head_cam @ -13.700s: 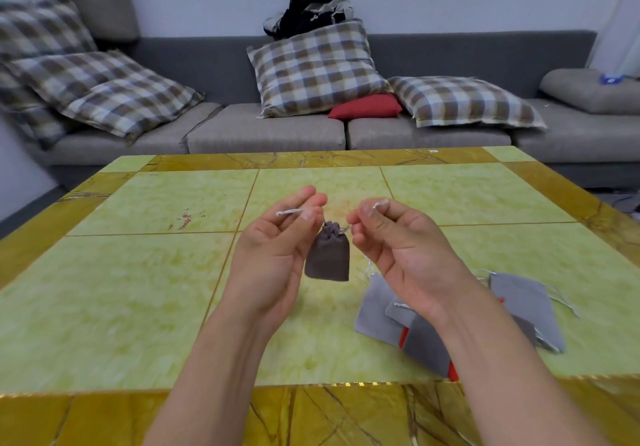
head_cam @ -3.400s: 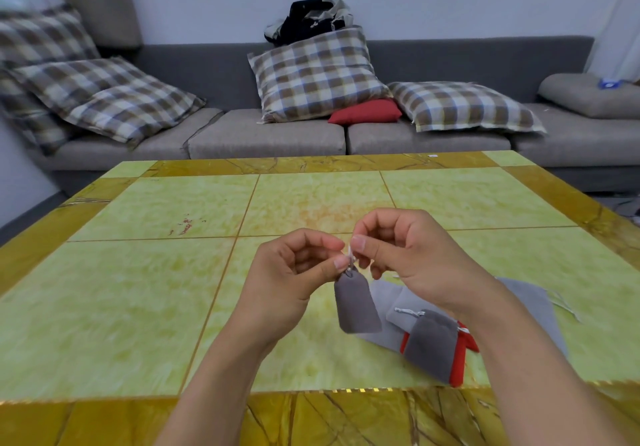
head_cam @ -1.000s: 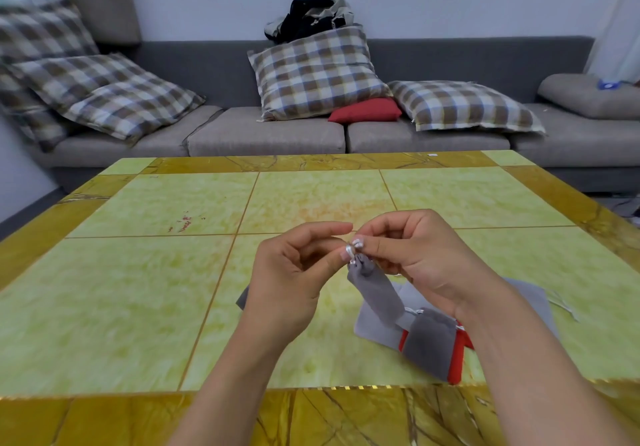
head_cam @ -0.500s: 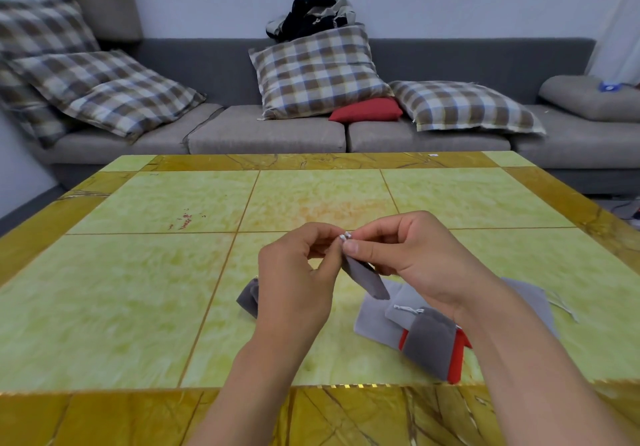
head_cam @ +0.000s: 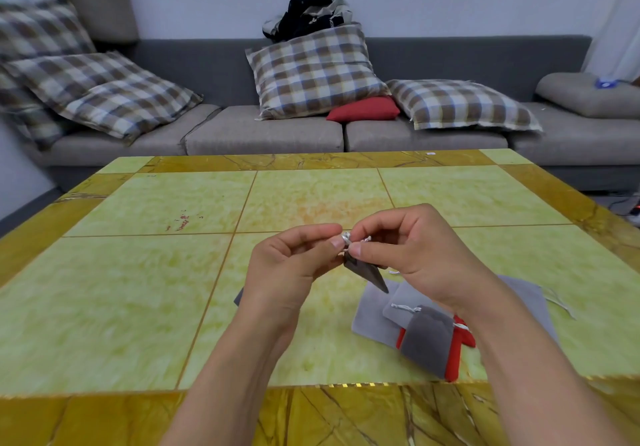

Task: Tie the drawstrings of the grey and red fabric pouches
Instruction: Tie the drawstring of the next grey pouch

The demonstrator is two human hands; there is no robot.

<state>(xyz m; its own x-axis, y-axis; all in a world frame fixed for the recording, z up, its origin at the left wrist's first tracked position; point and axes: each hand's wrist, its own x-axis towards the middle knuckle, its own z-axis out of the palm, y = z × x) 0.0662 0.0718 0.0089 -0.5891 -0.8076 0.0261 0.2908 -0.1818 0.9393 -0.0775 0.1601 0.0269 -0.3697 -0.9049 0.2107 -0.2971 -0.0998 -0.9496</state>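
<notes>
Left hand [head_cam: 291, 265] and right hand [head_cam: 412, 255], apparently both pinching grey pouch's [head_cam: 367, 272] white drawstring [head_cam: 346, 237].

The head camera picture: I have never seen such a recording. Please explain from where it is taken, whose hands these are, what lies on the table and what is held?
The picture comes from a camera worn on a person's head, looking forward and down, so the two bare arms are that person's own. There is no robot. The left hand and the right hand pinch the white drawstring of a small grey pouch, which hangs above the green and yellow table. More grey and red pouches lie in a pile on the table under the right forearm. Another grey piece peeks out behind the left wrist. Behind stands a sofa with checked cushions.
</notes>
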